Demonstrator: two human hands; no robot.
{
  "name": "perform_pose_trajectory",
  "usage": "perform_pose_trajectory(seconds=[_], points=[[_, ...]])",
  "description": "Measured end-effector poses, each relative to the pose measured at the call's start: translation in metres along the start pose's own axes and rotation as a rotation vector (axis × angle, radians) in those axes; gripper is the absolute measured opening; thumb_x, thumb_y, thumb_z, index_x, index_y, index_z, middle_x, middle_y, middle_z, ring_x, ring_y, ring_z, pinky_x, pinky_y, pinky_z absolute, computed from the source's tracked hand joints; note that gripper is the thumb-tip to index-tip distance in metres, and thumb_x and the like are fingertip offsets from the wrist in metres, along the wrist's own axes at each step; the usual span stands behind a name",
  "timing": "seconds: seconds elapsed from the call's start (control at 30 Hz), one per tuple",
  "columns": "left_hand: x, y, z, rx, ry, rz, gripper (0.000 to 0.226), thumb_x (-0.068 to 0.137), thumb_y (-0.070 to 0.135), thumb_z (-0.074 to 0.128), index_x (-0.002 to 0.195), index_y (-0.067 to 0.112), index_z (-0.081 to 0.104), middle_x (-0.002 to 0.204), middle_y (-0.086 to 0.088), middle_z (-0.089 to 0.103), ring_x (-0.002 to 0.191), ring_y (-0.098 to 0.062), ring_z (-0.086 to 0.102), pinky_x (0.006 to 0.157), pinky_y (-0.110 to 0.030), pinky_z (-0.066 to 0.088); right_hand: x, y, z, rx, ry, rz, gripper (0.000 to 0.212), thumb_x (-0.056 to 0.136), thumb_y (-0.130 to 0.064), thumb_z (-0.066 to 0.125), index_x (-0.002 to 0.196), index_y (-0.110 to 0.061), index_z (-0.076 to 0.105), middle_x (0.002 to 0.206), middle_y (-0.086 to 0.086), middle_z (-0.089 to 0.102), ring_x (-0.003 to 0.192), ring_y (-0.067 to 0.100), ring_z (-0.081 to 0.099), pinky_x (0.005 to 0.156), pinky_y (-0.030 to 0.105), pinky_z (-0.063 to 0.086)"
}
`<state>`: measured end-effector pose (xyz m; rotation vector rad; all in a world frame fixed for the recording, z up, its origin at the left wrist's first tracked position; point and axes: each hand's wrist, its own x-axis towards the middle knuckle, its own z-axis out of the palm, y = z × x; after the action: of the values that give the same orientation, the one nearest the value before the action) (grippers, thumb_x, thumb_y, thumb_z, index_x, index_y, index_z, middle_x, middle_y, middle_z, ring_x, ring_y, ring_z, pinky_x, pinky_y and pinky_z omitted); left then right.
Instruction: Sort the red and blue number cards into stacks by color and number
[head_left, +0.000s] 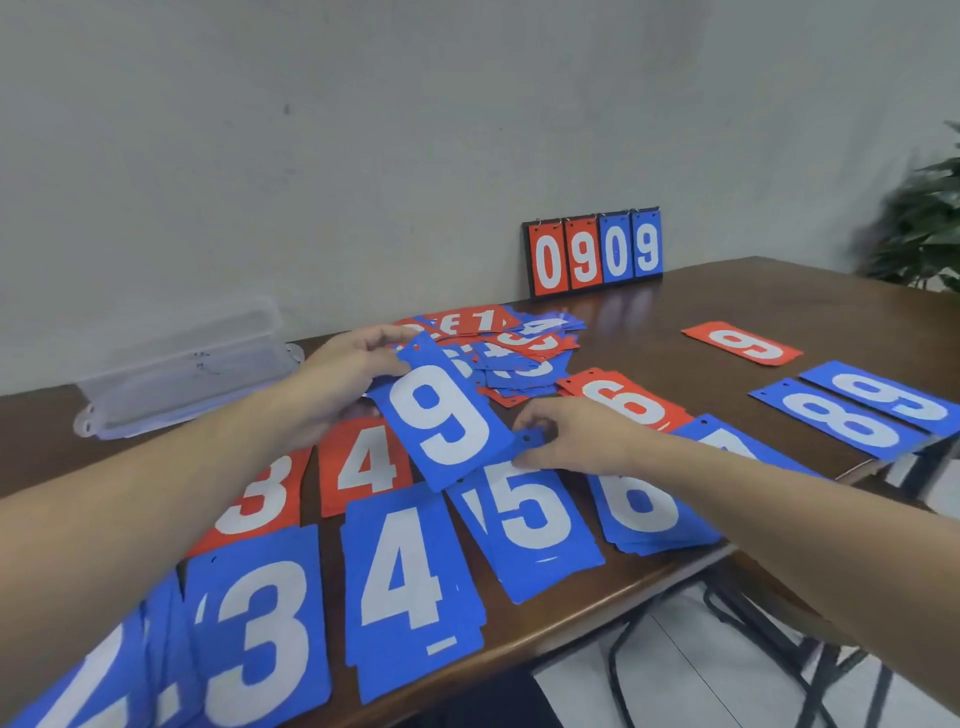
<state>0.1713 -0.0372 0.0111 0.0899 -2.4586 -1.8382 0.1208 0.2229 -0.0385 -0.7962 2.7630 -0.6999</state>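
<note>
Head view: a blue 9 card (441, 415) is held just above the counter (727, 306) between both hands. The left hand (353, 369) pinches its far upper corner, thumb on the face and fingers curled behind. The right hand (566, 436) pinches the near right corner, at the punched hole, with curled fingers. The card's long axis runs from far-left to near-right, tilted against the tidy rows below it.

A blue card that seems to be a 9 (891, 397), its top digit reading upside down, lies well off to the right, beyond the blue 8 stack (836, 421) and near the red 9 card (743, 343). That puts the likely target on the right hand's side, so my guess is the right hand carries the card across while the left lets go.

The held card is flat, stiff-looking, bright blue with a bold white numeral, and appears to be a single sheet, though a second card behind it cannot be ruled out.

The unsorted pile (514, 348) sits just beyond the hands, mixed red and blue.
</note>
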Motion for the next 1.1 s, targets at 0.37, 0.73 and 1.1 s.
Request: perform_pose_trajectory(seconds=[0.37,0.73,1.1], points=[[0.035,0.013,0.066,-0.020,-0.101,0.004,0.023,0.096,0.013,0.062,0.113,0.029,0.063,0.092,-0.001,0.078,0.080,-0.013,0.072,0.077,-0.036,0.056,-0.035,0.074,-0.061,0.140,0.331,0.107,0.016,0.091,-0.036,0.070,0.104,-0.034,0.062,0.093,-0.012,0.067,0.084,0.010,0.064,0.070,0.031,0.055],[0.093,0.055,0.250,0.000,-0.331,0.037,0.017,0.098,0.015,0.063,0.110,0.026,0.060,0.098,-0.001,0.077,0.088,-0.014,0.075,0.077,-0.035,0.060,-0.124,0.206,-0.131,0.098,0.600,0.350,0.010,0.094,-0.025,0.063,0.100,-0.033,0.063,0.083,-0.012,0.064,0.069,0.012,0.058,0.057,0.020,0.044],[0.162,0.091,0.431,-0.037,-0.420,0.108,0.025,0.094,0.005,0.063,0.115,0.018,0.060,0.106,-0.004,0.072,0.085,-0.015,0.072,0.060,-0.024,0.058,-0.176,0.296,-0.169,0.129,0.719,0.537,0.015,0.093,-0.020,0.065,0.104,-0.029,0.062,0.097,0.005,0.071,0.092,0.026,0.065,0.080,0.037,0.050]])
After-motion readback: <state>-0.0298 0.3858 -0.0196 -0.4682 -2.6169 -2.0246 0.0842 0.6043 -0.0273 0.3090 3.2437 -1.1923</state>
